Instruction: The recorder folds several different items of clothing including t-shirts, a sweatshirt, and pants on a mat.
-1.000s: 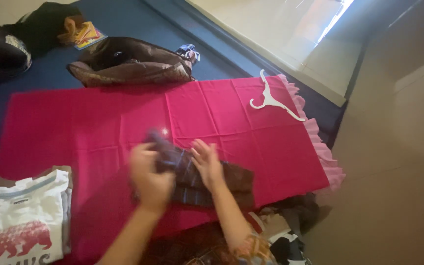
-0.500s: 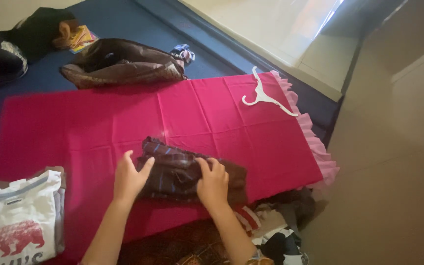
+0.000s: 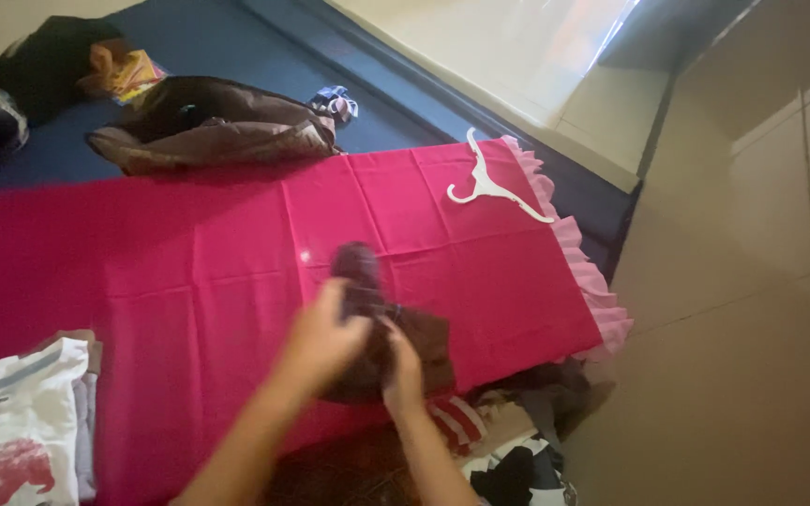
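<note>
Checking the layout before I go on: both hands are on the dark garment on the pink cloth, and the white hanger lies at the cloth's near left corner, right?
Not quite. The head view shows the white hanger at the far right corner of the pink cloth. Both hands, left hand and right hand, are on the dark garment.

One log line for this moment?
left hand: grips dark garment | right hand: on garment | surface: pink cloth | nearby: white hanger

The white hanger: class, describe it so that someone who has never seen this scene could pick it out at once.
Start at the large bright pink cloth spread over the blue surface. Follow it to the far right corner, beside the pale pink frill. There lies the white hanger, flat and alone, the only hard, thin, white thing on the cloth, well apart from the dark garment under the hands.
</note>
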